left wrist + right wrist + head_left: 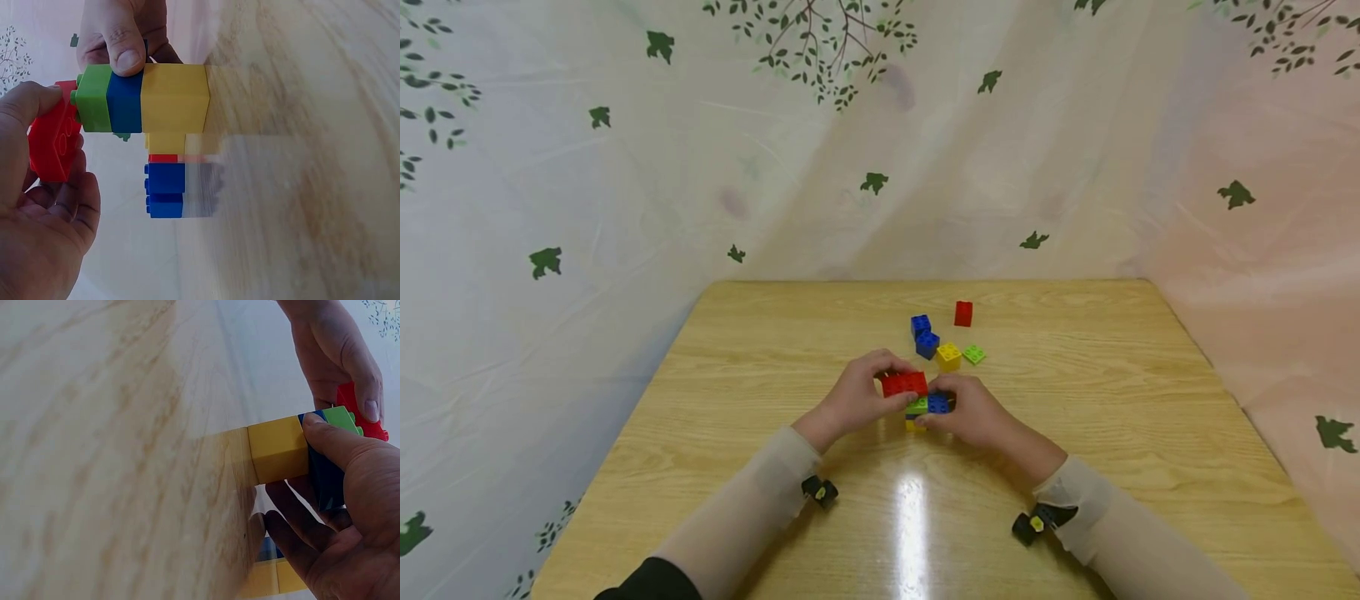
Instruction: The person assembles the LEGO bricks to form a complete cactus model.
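Observation:
My left hand (859, 396) holds a long red brick (904, 383) between thumb and fingers. In the left wrist view the red brick (55, 147) is tilted, its hollow underside turned to the studs of a green brick (95, 103). That green brick tops a small stack, above a blue brick (125, 106) and a yellow brick (178, 99) that stands on the table. The blue layer (938, 403) juts out to the right. From that side my right hand (976, 410) grips the stack, its thumb on the blue layer in both wrist views.
Behind the hands on the wooden table (760, 350) lie two blue bricks (927, 344), a yellow brick (948, 357), a thin light-green piece (974, 354) and, farther back, a red brick (963, 314). A leaf-printed curtain (805, 192) hangs behind the table.

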`<move>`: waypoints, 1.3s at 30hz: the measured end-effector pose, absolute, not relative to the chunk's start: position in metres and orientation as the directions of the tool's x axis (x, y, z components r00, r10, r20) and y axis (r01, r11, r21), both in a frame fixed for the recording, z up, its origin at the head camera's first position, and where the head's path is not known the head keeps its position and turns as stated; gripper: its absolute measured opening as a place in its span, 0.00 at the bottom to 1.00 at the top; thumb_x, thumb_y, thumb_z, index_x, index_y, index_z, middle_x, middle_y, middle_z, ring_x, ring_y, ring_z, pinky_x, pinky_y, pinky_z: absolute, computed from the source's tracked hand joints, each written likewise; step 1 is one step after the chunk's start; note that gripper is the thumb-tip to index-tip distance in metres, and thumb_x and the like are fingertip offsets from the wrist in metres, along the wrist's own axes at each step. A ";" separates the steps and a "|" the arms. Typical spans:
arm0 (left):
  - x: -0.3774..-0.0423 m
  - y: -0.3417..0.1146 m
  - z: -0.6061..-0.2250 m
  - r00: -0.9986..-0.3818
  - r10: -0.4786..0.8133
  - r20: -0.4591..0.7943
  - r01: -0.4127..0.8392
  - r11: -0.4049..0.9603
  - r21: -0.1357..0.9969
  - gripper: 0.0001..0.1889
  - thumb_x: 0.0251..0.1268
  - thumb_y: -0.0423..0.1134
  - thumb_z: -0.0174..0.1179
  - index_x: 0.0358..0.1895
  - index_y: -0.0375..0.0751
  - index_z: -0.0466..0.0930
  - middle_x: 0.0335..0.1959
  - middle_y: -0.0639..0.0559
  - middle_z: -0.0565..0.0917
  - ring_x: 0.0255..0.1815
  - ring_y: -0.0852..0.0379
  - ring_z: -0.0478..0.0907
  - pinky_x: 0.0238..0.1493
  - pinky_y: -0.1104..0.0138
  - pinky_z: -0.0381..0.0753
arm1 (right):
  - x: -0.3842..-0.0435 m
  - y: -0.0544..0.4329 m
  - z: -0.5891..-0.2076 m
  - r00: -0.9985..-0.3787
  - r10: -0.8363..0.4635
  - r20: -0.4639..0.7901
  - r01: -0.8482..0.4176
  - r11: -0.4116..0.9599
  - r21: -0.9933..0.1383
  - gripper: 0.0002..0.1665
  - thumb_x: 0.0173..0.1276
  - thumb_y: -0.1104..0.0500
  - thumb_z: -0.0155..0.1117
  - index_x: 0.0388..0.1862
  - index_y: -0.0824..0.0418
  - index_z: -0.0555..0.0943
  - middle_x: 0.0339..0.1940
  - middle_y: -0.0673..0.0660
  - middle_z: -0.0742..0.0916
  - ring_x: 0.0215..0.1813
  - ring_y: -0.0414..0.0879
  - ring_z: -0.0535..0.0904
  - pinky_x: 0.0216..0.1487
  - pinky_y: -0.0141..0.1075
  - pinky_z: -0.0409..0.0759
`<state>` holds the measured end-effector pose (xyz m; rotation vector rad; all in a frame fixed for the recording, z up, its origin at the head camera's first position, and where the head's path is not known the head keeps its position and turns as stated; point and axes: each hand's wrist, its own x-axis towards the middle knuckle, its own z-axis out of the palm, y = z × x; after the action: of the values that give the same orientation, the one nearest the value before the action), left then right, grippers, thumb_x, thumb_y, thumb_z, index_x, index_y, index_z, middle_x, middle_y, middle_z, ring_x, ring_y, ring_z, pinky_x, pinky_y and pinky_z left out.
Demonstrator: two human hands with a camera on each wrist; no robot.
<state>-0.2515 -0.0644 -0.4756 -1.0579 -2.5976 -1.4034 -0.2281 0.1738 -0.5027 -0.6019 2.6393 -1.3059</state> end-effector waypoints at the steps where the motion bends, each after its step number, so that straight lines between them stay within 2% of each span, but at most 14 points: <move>1: -0.251 -0.064 -0.476 -0.773 0.558 0.302 0.558 0.371 0.742 0.15 0.65 0.38 0.75 0.54 0.45 0.87 0.46 0.57 0.84 0.43 0.58 0.80 0.46 0.64 0.86 | -0.228 0.174 -0.503 -0.910 -0.410 0.056 -0.293 0.544 -0.786 0.21 0.63 0.51 0.82 0.52 0.54 0.87 0.48 0.48 0.86 0.47 0.46 0.79 0.52 0.41 0.83; 5: -0.250 -0.064 -0.476 -0.779 0.560 0.283 0.541 0.371 0.755 0.16 0.66 0.37 0.75 0.55 0.45 0.87 0.47 0.57 0.84 0.44 0.58 0.79 0.46 0.63 0.87 | -0.230 0.175 -0.503 -0.909 -0.413 0.060 -0.297 0.538 -0.789 0.20 0.63 0.51 0.82 0.52 0.54 0.87 0.47 0.48 0.86 0.47 0.47 0.79 0.52 0.42 0.82; 12: -0.250 -0.064 -0.477 -0.772 0.569 0.285 0.541 0.350 0.765 0.15 0.65 0.36 0.75 0.54 0.44 0.88 0.47 0.55 0.84 0.45 0.57 0.80 0.47 0.56 0.87 | -0.231 0.175 -0.506 -0.907 -0.414 0.078 -0.314 0.542 -0.780 0.20 0.63 0.51 0.82 0.51 0.53 0.87 0.48 0.47 0.87 0.48 0.46 0.79 0.53 0.42 0.82; 21: -0.249 -0.065 -0.475 -0.760 0.589 0.275 0.540 0.337 0.772 0.15 0.66 0.37 0.75 0.55 0.44 0.89 0.45 0.56 0.84 0.44 0.57 0.79 0.47 0.54 0.86 | -0.232 0.175 -0.506 -0.906 -0.417 0.076 -0.311 0.532 -0.788 0.21 0.63 0.52 0.82 0.52 0.54 0.87 0.47 0.48 0.87 0.47 0.46 0.79 0.53 0.42 0.81; 28: -0.247 -0.066 -0.472 -0.762 0.598 0.250 0.527 0.347 0.776 0.14 0.66 0.36 0.75 0.54 0.46 0.89 0.45 0.57 0.83 0.45 0.57 0.79 0.47 0.57 0.86 | -0.232 0.174 -0.506 -0.906 -0.418 0.067 -0.303 0.531 -0.791 0.20 0.63 0.52 0.82 0.52 0.54 0.88 0.47 0.47 0.86 0.47 0.46 0.79 0.53 0.42 0.81; 34: -0.248 -0.066 -0.473 -0.750 0.602 0.275 0.556 0.348 0.755 0.14 0.63 0.36 0.76 0.52 0.46 0.90 0.44 0.58 0.83 0.43 0.58 0.79 0.46 0.57 0.86 | -0.231 0.174 -0.505 -0.907 -0.417 0.060 -0.296 0.530 -0.795 0.20 0.63 0.52 0.82 0.52 0.53 0.87 0.47 0.47 0.86 0.48 0.46 0.79 0.54 0.42 0.81; 39: -0.249 -0.065 -0.474 -0.732 0.612 0.300 0.594 0.356 0.722 0.15 0.61 0.36 0.78 0.51 0.46 0.90 0.42 0.59 0.83 0.42 0.59 0.78 0.44 0.60 0.86 | -0.230 0.174 -0.505 -0.904 -0.422 0.065 -0.304 0.527 -0.794 0.19 0.63 0.52 0.82 0.51 0.53 0.87 0.46 0.47 0.86 0.47 0.46 0.79 0.53 0.42 0.81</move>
<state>-0.2488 -0.0653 -0.4736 -1.1576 -2.6038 -1.3711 -0.2302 0.1744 -0.5051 -0.6277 2.6253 -1.3234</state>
